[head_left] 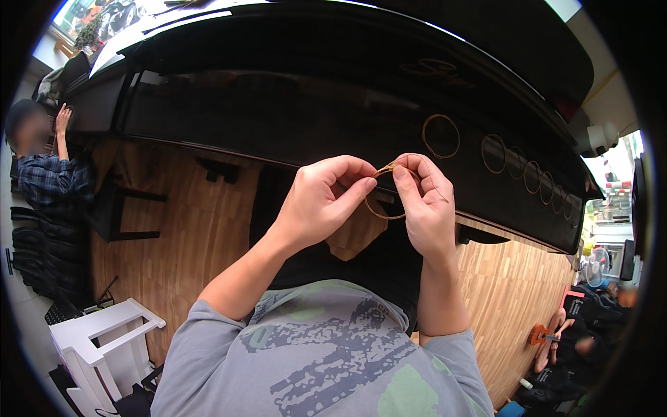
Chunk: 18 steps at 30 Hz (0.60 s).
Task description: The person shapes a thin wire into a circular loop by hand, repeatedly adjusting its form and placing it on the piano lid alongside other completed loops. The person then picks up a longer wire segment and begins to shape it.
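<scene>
Between my two hands is a thin, brass-coloured coiled string (386, 217), its loop hanging down below my fingers. My left hand (313, 201) pinches the coil with thumb and forefinger from the left. From the other side, my right hand (427, 205) grips it with the thumb pressed against the curled fingers. Just past my right hand, one string coil (442, 158) lies on a glossy black piano (278, 104). Further right, another coil (496, 172) and several more form a row toward the piano's end, some overlapping.
A black stool (128, 201) stands at the left on the wooden floor (208, 208). Near it, a person in a plaid shirt (52, 177) raises a hand beside the piano. A white wooden stand (104, 340) is at lower left. At lower right, someone holds a small guitar-like instrument (538, 335).
</scene>
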Each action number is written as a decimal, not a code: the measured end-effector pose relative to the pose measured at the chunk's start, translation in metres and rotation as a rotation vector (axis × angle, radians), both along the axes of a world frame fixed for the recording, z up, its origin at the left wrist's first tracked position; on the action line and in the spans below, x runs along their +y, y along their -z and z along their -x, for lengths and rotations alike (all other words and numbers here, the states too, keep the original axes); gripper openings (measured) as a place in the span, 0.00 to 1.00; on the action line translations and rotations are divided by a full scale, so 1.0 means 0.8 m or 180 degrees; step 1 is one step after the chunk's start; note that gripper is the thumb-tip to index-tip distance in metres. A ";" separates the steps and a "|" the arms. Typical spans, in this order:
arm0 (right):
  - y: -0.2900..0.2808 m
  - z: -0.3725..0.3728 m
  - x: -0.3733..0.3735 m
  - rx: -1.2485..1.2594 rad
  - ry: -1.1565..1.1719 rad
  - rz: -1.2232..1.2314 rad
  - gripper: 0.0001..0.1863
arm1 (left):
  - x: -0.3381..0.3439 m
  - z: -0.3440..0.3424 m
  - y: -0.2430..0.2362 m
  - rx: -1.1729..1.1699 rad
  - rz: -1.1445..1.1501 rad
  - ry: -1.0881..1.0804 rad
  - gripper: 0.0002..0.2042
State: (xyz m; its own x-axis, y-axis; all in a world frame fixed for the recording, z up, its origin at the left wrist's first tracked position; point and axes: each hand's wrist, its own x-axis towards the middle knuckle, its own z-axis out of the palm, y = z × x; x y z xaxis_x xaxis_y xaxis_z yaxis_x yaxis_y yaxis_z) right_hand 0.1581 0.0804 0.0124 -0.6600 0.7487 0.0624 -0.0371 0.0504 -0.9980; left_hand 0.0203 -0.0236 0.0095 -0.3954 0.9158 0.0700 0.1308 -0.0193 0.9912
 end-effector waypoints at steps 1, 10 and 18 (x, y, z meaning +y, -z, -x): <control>0.000 -0.002 0.003 -0.0028 -0.0076 0.0034 0.05 | 0.001 0.002 0.001 -0.0510 0.0022 0.0155 0.08; -0.004 -0.005 0.017 0.0536 -0.0894 0.2196 0.05 | 0.005 0.005 0.032 -0.3334 -0.0715 0.1404 0.13; 0.013 0.003 0.008 0.0744 -0.0578 0.1754 0.05 | 0.002 -0.002 0.032 -0.1842 -0.1187 0.0703 0.12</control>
State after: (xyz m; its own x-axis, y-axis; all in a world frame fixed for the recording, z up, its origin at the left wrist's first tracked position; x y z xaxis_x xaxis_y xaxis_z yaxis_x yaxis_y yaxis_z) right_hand 0.1558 0.0866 0.0022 -0.7954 0.5891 -0.1427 -0.2174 -0.4970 -0.8400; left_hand 0.0219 -0.0220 -0.0158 -0.2720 0.9347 0.2288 -0.4592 -0.3350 0.8227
